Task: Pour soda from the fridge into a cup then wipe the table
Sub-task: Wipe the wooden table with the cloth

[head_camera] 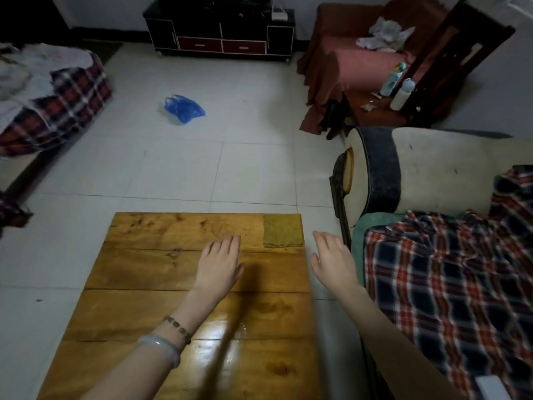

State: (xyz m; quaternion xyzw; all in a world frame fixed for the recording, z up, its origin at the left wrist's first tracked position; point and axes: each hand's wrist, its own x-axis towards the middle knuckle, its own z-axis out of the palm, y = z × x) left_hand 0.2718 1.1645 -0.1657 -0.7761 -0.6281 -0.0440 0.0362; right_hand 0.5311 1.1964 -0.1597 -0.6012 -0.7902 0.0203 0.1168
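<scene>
left grip (220,262): flat, fingers straight, palm down | right grip (331,259): flat, fingers straight, forearm extended

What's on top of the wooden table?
A folded green cloth lies at the table's far right corner; the left hand is over the middle, hiding the wood beneath it.

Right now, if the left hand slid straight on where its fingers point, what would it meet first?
Likely only bare table to its far edge; the left hand passes close beside the cloth, maybe brushing it.
</scene>
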